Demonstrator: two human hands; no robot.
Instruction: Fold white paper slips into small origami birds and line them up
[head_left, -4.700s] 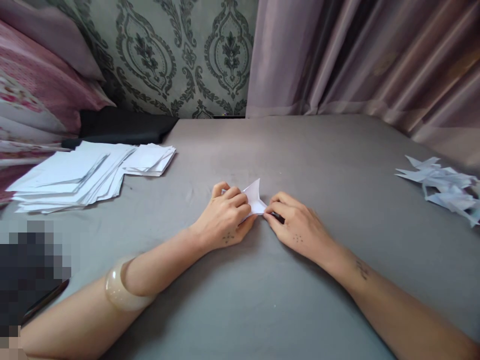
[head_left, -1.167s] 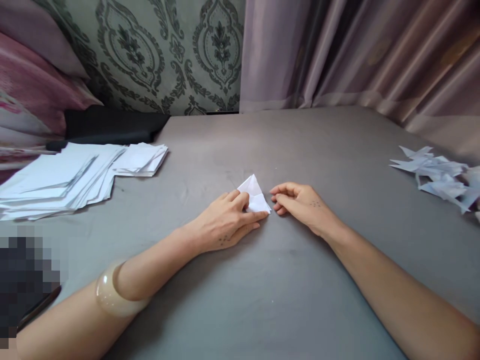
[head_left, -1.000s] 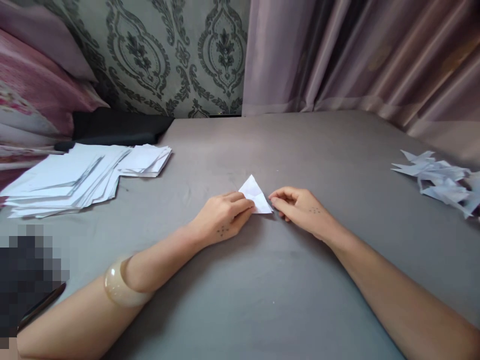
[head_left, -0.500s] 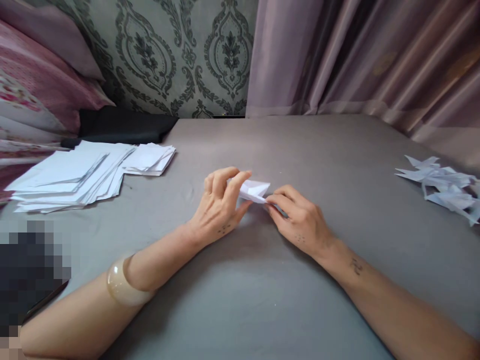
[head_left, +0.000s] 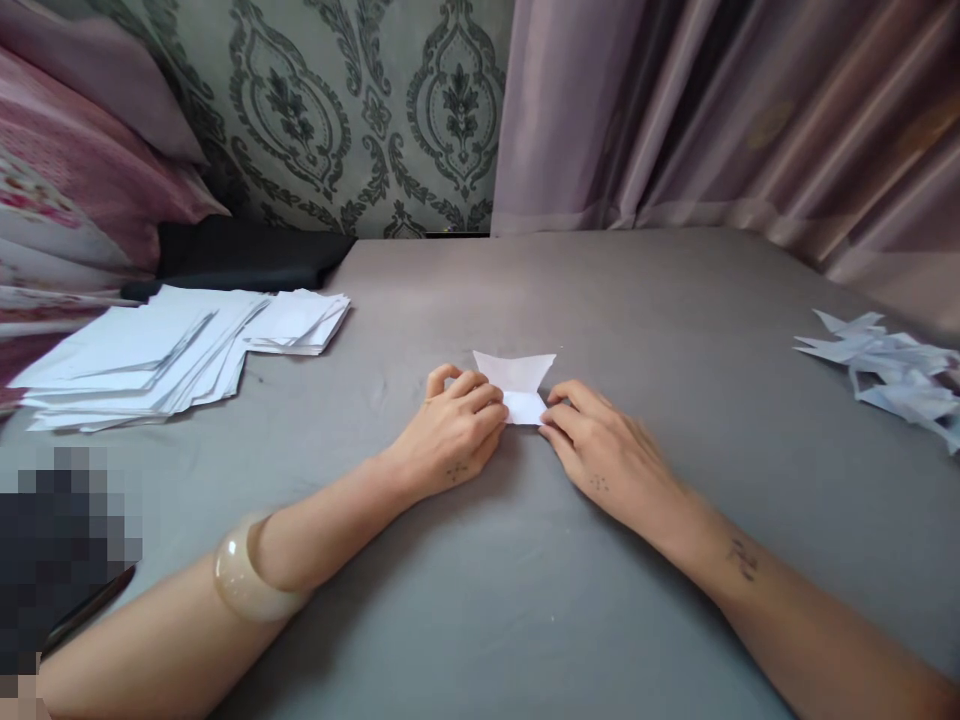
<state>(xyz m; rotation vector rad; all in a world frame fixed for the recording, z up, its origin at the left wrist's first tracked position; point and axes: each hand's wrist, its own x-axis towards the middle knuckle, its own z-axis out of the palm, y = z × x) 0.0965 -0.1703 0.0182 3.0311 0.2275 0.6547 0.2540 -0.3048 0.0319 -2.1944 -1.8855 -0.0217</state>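
A small white folded paper (head_left: pixel 517 376) is between my two hands, just above or on the grey surface; I cannot tell which. Its upper part flares into two points at the back, and a flat folded band faces me. My left hand (head_left: pixel 461 425) is closed on the paper's left side, with its fingers curled over that edge. At the lower right corner, my right hand (head_left: pixel 600 430) pinches the paper between thumb and fingers. The edges under the fingertips are hidden.
Stacked white paper sheets (head_left: pixel 135 350) lie at the left, beside a smaller stack (head_left: pixel 296 322). Behind them is a black cloth (head_left: pixel 255 255). Several pointed folded papers (head_left: pixel 892 370) are piled at the far right. Curtains (head_left: pixel 600 120) hang behind the grey surface (head_left: pixel 525 600).
The paper has turned and spread, so its flared back and front band now show. My left fingers, raised before, have come down and closed on it. My right hand stays at its right end.
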